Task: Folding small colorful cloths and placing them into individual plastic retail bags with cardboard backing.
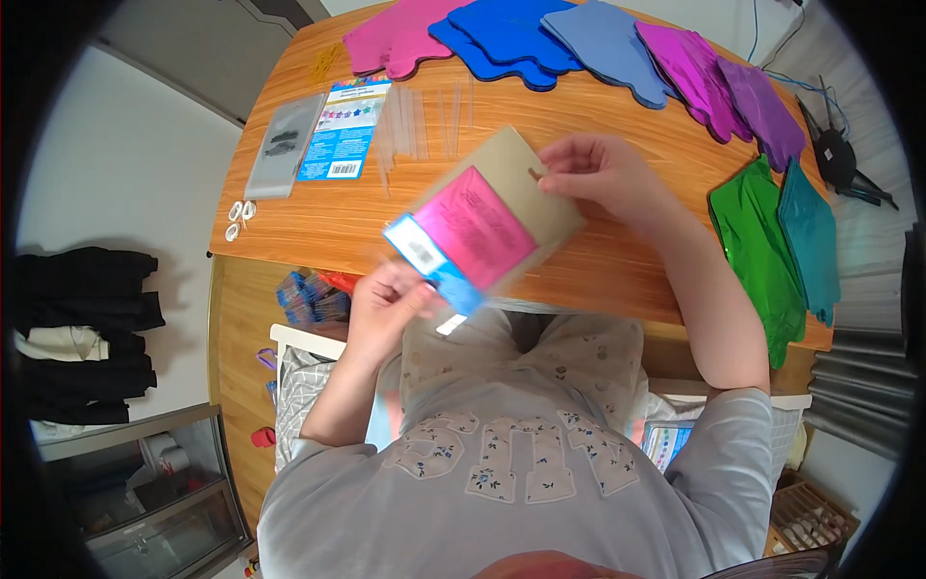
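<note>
Between my hands, above the table's near edge, is a flat clear packet [473,227], tilted and slightly blurred. A pink foil sheet, a beige backing and a blue-and-white printed strip show in it. My left hand [391,301] grips its lower left end by the blue strip. At the beige upper right corner, my right hand [590,174] pinches with thumb and forefinger. A small brownish spot shows by those fingertips; I cannot tell what it is.
A blue printed card [345,135], a clear bag [283,150], clear strips [402,121] and white string coils [234,212] lie on the wooden table [328,222]. Pink [405,39], blue [506,39], purple [762,101] and green [757,251] foil shapes line its far and right edges.
</note>
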`<state>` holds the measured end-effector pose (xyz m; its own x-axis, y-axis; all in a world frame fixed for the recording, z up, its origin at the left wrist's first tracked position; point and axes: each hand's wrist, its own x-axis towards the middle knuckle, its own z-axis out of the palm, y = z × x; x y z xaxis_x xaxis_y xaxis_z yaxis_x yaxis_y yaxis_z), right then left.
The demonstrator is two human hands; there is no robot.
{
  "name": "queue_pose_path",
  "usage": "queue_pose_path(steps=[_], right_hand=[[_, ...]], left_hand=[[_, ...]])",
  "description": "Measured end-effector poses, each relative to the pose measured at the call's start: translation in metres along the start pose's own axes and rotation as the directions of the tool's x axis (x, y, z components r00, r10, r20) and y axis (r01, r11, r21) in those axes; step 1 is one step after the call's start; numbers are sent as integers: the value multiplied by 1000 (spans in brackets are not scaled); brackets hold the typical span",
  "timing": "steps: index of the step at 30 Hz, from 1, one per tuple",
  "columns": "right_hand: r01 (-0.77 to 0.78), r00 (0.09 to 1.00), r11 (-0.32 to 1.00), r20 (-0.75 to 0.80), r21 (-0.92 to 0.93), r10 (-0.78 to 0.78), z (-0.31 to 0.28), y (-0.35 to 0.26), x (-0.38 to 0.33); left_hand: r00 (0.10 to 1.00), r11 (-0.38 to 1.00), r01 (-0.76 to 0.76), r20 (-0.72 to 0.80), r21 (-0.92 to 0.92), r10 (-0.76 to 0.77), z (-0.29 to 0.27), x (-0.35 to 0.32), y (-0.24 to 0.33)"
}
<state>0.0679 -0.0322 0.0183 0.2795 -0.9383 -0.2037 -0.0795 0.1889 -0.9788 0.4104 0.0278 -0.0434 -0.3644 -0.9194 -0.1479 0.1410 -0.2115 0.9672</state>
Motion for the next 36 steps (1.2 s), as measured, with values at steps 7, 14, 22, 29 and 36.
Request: queue_pose_path(steps=[7, 14, 22, 29, 36], right_hand=[[275, 802, 529, -111, -803, -587, 1, 16, 2], [308, 890, 365, 131, -878, -436, 22, 25, -5], [296, 929, 431, 151, -852, -338, 15, 18, -2], [288, 932, 429, 148, -856, -331, 14, 17, -2], [291, 936, 457, 151, -841, -318, 15, 16, -1]], left_hand=[[978, 733, -95, -77, 673, 196, 9, 33, 58], [928, -13, -130, 127, 991, 351, -36, 108, 82], [960, 51, -226, 213, 973, 181, -56, 137, 95], [923, 62, -381, 376, 923, 82, -66, 165, 107], [897, 113, -442, 436, 890, 74, -68, 179, 110]])
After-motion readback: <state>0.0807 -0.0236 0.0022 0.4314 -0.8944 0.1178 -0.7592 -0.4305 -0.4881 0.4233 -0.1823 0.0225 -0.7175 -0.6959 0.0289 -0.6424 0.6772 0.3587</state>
